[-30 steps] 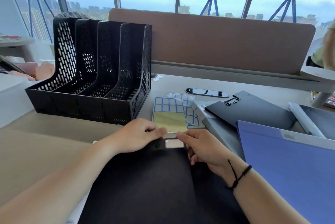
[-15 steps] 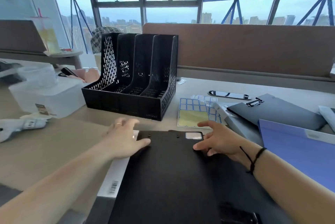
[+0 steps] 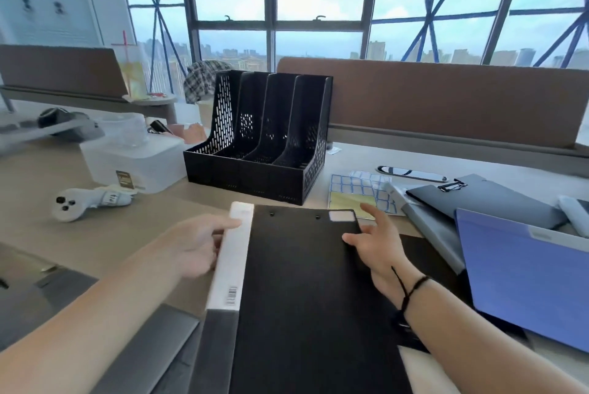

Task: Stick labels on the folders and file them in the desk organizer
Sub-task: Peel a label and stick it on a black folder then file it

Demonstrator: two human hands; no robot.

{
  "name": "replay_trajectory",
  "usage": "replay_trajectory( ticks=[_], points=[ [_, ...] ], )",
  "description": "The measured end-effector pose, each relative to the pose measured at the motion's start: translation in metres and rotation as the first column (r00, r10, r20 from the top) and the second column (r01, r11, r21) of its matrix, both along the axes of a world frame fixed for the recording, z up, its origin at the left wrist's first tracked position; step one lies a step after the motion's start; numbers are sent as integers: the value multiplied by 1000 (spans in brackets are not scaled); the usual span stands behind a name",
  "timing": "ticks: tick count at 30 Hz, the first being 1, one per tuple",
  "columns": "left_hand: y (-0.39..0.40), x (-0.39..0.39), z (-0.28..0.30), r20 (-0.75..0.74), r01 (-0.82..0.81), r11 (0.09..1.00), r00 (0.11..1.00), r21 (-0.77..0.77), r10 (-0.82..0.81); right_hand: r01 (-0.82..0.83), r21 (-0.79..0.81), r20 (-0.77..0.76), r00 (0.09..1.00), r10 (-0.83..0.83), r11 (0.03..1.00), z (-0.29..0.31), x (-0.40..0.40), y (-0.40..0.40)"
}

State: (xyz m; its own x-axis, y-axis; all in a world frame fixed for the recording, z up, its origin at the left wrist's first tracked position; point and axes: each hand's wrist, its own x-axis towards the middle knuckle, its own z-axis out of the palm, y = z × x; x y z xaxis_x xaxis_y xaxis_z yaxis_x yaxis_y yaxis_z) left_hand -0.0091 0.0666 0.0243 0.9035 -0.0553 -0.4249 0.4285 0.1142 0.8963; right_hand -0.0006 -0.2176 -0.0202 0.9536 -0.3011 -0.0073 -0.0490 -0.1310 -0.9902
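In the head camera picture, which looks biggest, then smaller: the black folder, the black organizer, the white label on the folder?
1. black folder, though it is nearest the camera
2. black organizer
3. white label

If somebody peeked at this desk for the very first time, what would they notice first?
Probably the big black folder right in front, with a small label on its far right corner and a left hand gripping its white spine while the right hand rests on its right edge. Behind it stands an empty black desk organizer, and a blue folder lies to the right.
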Motion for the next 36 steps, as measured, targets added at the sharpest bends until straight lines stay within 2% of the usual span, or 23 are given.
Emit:
replay_trajectory(
  ticks=[3,8,11,14,16,19,25,27,30,33,36],
  points=[
    [-1,-17,2,45,40,997,998,68,-43,34,54,37,999,-36,998,3,2,6],
    [15,-40,6,85,130,990,987,56,-134,71,206,114,989,-96,976,21,12,12],
    [26,-43,9,120,1,994,993,112,-14,64,226,115,989,-92,972,30,25,26],
    [36,-40,16,234,-200,972,958,119,169,-45,221,112,994,20,974,42,33,49],
    [44,-36,25,326,-310,945,909,107,261,-156,129,125,982,140,979,51,38,65],
    [64,-22,46,392,-386,923,848,-5,356,-274,-133,171,940,294,953,67,47,95],
    [102,42,92,522,-526,835,672,-162,525,-472,-544,81,794,603,694,111,84,168],
    [106,67,108,568,-556,810,611,-189,552,-513,-591,55,744,666,622,127,104,194],
    [112,106,130,632,-597,764,499,-246,593,-512,-633,65,712,700,580,147,137,228],
    [113,144,147,708,-614,742,396,-269,584,-501,-629,104,704,703,595,162,167,249],
    [112,178,156,778,-601,754,329,-264,535,-486,-637,104,715,691,598,169,197,258]
  ],
)
